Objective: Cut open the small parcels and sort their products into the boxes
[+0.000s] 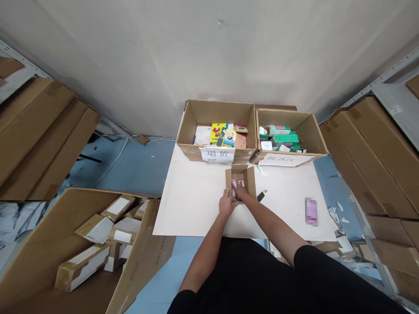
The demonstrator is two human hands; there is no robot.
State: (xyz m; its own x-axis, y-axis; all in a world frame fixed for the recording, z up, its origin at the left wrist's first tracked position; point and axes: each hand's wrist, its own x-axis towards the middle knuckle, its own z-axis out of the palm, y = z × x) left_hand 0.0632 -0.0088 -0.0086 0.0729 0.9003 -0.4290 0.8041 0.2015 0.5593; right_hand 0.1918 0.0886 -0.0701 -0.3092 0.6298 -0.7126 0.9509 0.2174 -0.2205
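Observation:
A small open cardboard box (250, 182) stands on the white table in front of me. At its near left side, my left hand (226, 203) is closed on the box wall. My right hand (240, 192) reaches down inside, its fingers apart and touching a pinkish patterned packet (234, 183) at the bottom. Part of that packet is hidden under the hand. Just right of the small box lies a black and yellow utility knife (262, 195).
Behind stand two larger open cartons: the left carton (186, 150) holds colourful small boxes, the right carton (322, 146) green and white ones. A big carton (144, 244) of parcels is at lower left. A blurred purple item (311, 212) lies on the table (190, 196).

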